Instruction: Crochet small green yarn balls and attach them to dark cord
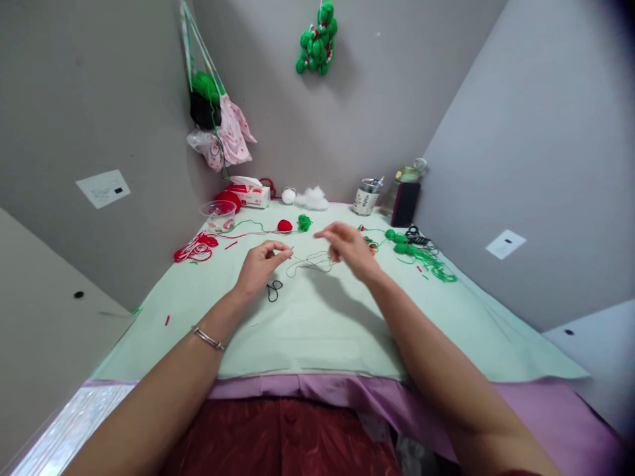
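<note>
My left hand (260, 264) hovers over the pale green cloth (317, 324), thumb and forefinger pinched on what looks like a thin needle with a dark thread (310, 263) running from it. My right hand (350, 248) is raised just to the right, fingers loosely curled and pinching the same thread's loop. A small coil of black thread (274, 289) lies on the cloth below my left hand. A silver bangle (208, 338) sits on my left wrist.
A red crocheted ball (284, 225) and green yarn lump (304, 222) lie beyond my hands. Red yarn (195, 248) sits far left, green crocheted pieces with scissors (417, 248) right. A plastic cup (219, 215), tissue box (251, 192), stuffing (312, 197), tin (366, 197) and bottle line the wall.
</note>
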Motion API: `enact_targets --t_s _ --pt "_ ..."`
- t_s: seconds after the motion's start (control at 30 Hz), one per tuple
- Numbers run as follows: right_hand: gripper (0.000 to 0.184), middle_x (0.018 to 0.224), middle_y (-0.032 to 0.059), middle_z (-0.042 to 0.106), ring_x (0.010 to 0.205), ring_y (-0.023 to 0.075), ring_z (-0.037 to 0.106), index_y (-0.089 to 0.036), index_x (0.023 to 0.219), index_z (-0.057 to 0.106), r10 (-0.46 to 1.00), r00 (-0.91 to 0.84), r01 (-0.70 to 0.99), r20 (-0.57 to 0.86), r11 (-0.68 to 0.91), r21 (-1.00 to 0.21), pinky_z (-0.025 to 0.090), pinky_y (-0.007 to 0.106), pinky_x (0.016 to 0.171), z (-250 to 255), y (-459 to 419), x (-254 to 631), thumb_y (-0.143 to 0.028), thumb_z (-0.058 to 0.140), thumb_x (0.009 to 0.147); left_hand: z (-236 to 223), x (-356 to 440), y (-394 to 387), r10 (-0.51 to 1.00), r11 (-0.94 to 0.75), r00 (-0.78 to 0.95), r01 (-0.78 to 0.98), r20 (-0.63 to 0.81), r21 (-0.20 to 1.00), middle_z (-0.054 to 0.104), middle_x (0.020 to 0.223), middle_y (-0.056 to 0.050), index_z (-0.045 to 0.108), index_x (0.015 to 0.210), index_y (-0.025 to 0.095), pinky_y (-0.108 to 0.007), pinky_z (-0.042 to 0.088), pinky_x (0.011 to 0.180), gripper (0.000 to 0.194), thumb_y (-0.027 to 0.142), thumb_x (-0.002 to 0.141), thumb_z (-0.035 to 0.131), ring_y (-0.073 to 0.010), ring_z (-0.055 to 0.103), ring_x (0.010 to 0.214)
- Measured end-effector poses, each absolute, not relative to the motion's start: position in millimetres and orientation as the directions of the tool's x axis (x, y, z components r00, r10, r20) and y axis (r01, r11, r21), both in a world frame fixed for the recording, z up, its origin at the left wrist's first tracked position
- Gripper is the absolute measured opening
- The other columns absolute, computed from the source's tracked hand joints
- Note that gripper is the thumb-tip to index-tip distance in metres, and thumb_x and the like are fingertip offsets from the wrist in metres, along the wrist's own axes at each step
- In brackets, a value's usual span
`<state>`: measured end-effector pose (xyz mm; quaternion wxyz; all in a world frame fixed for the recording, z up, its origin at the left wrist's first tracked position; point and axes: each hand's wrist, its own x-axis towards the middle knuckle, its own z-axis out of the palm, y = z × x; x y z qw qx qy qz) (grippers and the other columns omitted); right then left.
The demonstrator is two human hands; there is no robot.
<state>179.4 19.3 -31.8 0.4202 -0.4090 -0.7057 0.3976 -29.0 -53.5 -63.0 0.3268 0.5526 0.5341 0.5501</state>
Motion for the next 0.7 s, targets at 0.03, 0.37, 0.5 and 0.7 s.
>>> enact_targets --t_s 0.03,0.37,0.5,0.7 --pt "0.025 0.076 0.0002 0.065 0.049 0.0108 0.051 -0.022 0.088 0.055 0.858 -0.472 0.123 0.202 0.291 -0.949 0.041 0.025 0.05 -35 8 162 -0.046 0.06 0.084 -63 -29 -53 0.95 -0.225 -0.167 0.222 0.265 0.949 0.057 0.068 0.0 0.071 0.083 0.02 -0.029 0.035 0.057 0.026 0.045 0.077 0.07 -0.0139 0.043 0.059" --pt "0.019 0.053 -0.0053 0.045 0.048 0.0094 0.036 -0.02 0.075 0.053 0.927 -0.101 0.214 0.362 0.376 -0.902 0.027 0.023 0.048 -32 57 211 -0.036 0.063 0.078 -60 -37 -50 0.945 -0.175 -0.237 0.22 0.226 0.96 0.051 0.063 0.002 0.07 0.083 0.02 -0.028 0.027 0.056 0.026 0.045 0.076 0.07 -0.0125 0.036 0.056" --pt "0.007 0.058 -0.0025 0.047 0.051 0.0117 0.038 -0.021 0.077 0.05 0.855 0.233 0.367 0.463 0.363 -0.856 0.029 0.027 0.05 -20 88 271 -0.023 0.055 0.082 -60 -44 -48 0.921 -0.183 -0.306 0.205 0.24 0.962 0.046 0.06 0.004 0.071 0.084 0.02 -0.027 0.024 0.054 0.028 0.046 0.074 0.072 -0.0113 0.03 0.054" --pt "0.006 0.072 0.008 0.058 0.062 0.0181 0.052 -0.02 0.086 0.049 0.672 0.54 0.475 0.507 0.255 -0.842 0.041 0.035 0.065 -14 102 332 -0.015 0.045 0.086 -56 -67 -42 0.84 -0.199 -0.475 0.182 0.263 0.963 0.036 0.054 0.006 0.071 0.085 0.019 -0.027 0.019 0.05 0.03 0.046 0.071 0.073 -0.0098 0.025 0.05"
